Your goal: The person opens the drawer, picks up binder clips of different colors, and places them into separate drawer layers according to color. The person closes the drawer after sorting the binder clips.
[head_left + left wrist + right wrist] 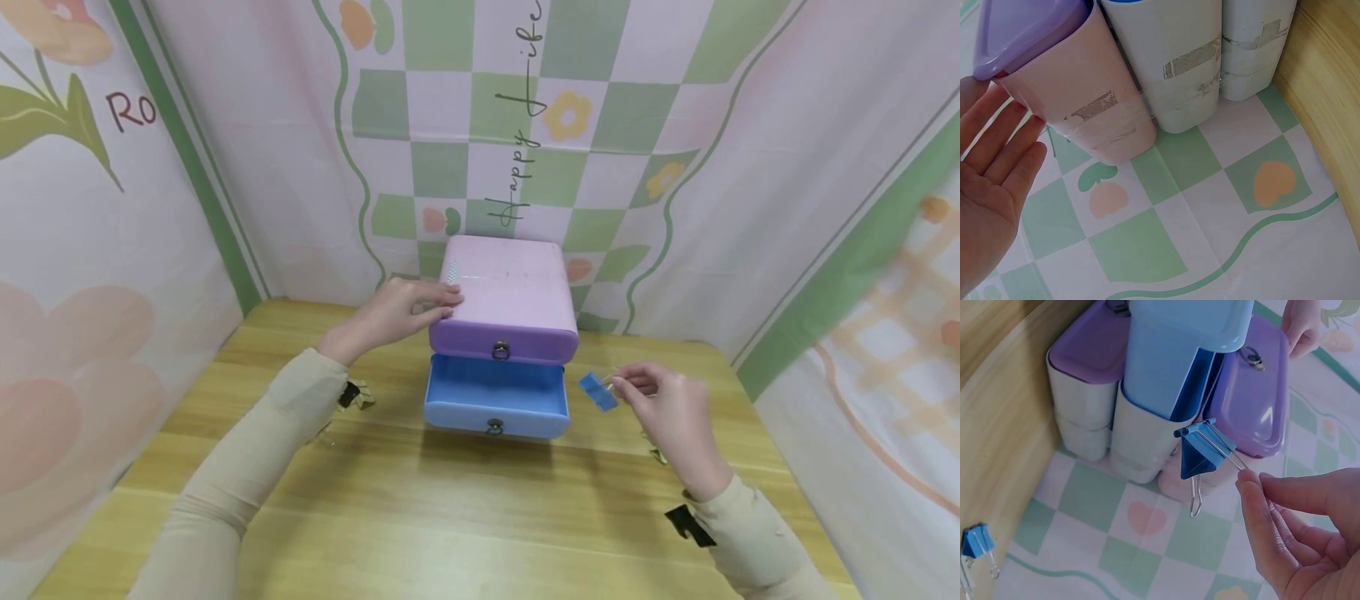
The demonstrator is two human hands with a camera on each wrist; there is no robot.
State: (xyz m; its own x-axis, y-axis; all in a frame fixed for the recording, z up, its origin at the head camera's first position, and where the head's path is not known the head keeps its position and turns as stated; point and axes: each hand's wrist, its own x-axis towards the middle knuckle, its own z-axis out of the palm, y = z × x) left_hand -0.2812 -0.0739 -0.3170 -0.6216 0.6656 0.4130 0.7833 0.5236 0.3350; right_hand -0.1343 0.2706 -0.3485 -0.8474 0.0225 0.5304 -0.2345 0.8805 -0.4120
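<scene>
My right hand (671, 412) pinches a blue binder clip (1210, 450) by one wire handle, between thumb and fingertips. In the head view the clip is just right of a pulled-out light-blue drawer (495, 419). That drawer belongs to a small stacked drawer unit with a pink top (517, 283). Above it the purple drawer (465, 342) is pushed in. My left hand (390, 312) rests with extended fingers on the upper left edge of the unit. In the left wrist view its fingertips (1035, 122) lie along the pink side by the purple drawer front.
Another blue binder clip (977, 540) lies on the wooden table (465, 517) to the right of the unit. Small shiny things (363, 395) lie near my left sleeve. A lower purple drawer (1088, 347) is pushed in. Patterned cloth (435, 108) hangs behind the unit.
</scene>
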